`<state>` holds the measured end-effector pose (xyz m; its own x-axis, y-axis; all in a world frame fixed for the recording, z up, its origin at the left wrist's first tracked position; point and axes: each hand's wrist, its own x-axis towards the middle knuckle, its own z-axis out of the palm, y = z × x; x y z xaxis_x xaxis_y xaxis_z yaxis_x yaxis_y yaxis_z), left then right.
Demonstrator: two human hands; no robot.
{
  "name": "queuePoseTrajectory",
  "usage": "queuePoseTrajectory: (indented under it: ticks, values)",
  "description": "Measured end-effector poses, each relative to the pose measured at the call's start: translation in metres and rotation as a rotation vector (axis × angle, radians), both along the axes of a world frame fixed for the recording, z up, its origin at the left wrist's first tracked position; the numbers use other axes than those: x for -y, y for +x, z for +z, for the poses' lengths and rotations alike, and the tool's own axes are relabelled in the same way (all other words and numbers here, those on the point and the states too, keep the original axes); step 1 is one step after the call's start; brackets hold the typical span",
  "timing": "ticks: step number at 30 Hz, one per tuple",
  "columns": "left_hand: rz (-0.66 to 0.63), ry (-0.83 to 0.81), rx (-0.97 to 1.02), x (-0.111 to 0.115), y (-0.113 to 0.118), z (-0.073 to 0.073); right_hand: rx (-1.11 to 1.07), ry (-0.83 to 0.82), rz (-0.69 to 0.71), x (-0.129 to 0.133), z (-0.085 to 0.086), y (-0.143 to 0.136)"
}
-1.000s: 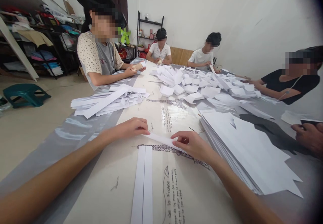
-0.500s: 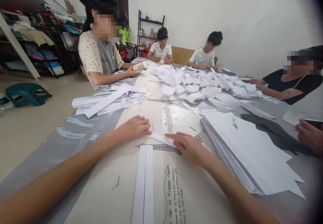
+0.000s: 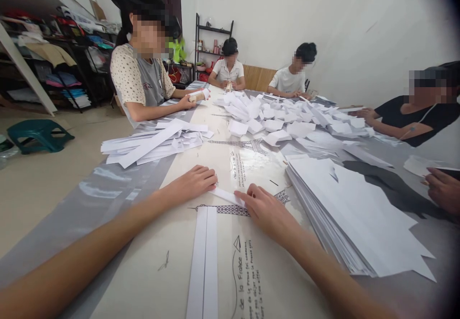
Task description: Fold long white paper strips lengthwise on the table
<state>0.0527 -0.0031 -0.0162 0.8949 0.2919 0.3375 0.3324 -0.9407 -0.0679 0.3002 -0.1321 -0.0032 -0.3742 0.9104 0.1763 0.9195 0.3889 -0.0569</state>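
Note:
A narrow folded white paper strip (image 3: 226,195) lies flat on the printed table cover, between my two hands. At its left end, the fingers of my left hand (image 3: 196,183) are bent together and press down on it. My right hand (image 3: 268,210) has its index finger on the right end, with the other fingers curled in and partly hidden. Just below, two long white paper strips (image 3: 203,261) lie side by side, pointing toward me.
On the right stands a thick stack of white sheets (image 3: 345,204). A pile of paper strips (image 3: 158,142) lies at the left, and a heap of folded paper pieces (image 3: 280,115) fills the far middle. Several people sit around the table; one person's hand (image 3: 443,187) shows at the right edge.
My right hand's fingers have curled in more, and the hand has shifted slightly along the folded strip. My left hand stays at the left end, almost unmoved.

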Motion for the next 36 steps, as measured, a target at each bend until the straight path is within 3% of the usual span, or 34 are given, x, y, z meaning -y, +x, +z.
queuePoseTrajectory:
  ticks: [3,6,10,14,20,25,30,36]
  values:
    - [0.002,-0.157,0.036,0.002,0.001,0.003,-0.037,0.110,0.162,0.000,-0.001,-0.006]
    - [0.020,-0.326,0.086,0.002,0.000,0.005,-0.092,0.037,0.304,0.002,-0.003,-0.013]
    - [0.031,-0.498,0.162,-0.002,-0.002,0.003,-0.106,-0.064,0.290,0.006,-0.010,-0.016]
    - [0.028,-0.547,0.199,-0.007,-0.001,-0.002,-0.095,-0.115,0.253,0.009,-0.017,-0.016]
    - [0.032,-0.546,0.206,-0.012,0.001,-0.008,-0.074,-0.151,0.210,0.011,-0.021,-0.020]
    - [0.041,-0.516,0.184,-0.008,0.001,-0.003,-0.081,-0.144,0.207,0.010,-0.021,-0.020]
    - [0.066,-0.347,0.125,0.002,0.003,0.004,-0.130,-0.095,0.238,0.006,-0.017,-0.015]
    - [0.031,-0.164,0.099,0.004,0.004,0.000,-0.188,-0.078,0.247,0.002,-0.011,-0.014]
